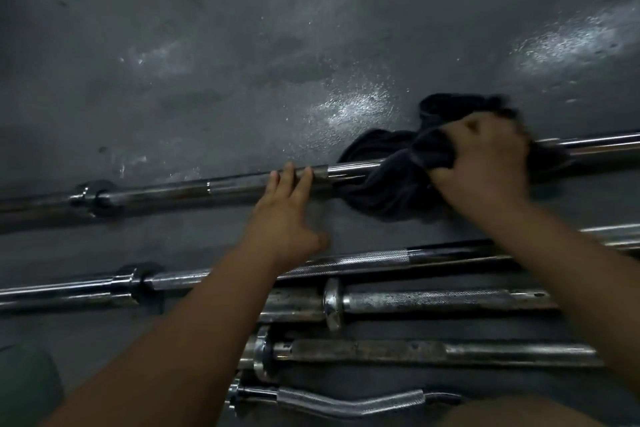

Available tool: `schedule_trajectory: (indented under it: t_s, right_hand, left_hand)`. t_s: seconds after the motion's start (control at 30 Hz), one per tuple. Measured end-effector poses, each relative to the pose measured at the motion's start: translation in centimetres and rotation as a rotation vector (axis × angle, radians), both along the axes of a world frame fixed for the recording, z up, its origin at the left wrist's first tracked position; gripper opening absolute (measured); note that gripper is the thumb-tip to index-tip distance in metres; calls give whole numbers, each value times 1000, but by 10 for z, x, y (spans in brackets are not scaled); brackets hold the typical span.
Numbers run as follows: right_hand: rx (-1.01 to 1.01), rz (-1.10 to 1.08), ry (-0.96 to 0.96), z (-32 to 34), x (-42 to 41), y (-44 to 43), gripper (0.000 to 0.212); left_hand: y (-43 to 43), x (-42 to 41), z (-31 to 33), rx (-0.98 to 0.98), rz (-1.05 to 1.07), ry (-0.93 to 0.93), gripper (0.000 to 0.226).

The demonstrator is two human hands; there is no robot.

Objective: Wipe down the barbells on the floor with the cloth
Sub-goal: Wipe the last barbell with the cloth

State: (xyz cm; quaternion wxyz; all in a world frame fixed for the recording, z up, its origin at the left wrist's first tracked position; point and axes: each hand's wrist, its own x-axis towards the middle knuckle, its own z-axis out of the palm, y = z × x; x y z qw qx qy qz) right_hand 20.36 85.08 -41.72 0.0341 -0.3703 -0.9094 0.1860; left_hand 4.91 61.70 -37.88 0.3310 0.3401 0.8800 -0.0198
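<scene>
Several steel barbells lie side by side on the dark floor. The farthest barbell (173,189) runs across the whole view. My right hand (485,163) grips a dark cloth (391,180) bunched around this bar, right of the middle. My left hand (285,215) rests on the same bar just left of the cloth, its fingers straight over the shaft. A second long barbell (363,262) lies nearer to me, partly hidden under my forearms.
Two shorter rusty bars (433,302) (415,352) and a curl bar (349,404) lie closest to me. The grey floor (242,62) stretches beyond the bars with shiny patches. A green object (24,388) sits at the lower left edge.
</scene>
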Motion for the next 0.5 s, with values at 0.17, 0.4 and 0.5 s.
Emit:
schedule_trajectory:
  t_s: [0.17, 0.4, 0.5]
  right_hand:
    - [-250, 341, 168, 8, -91, -88, 53]
    - [-499, -20, 346, 34, -17, -32, 86]
    - [-47, 138, 18, 20, 7, -27, 86]
  left_hand:
    - [-3, -5, 4, 18, -18, 2, 110]
    - [-2, -8, 0, 45, -17, -11, 108]
    - [-3, -9, 0, 47, -10, -20, 109]
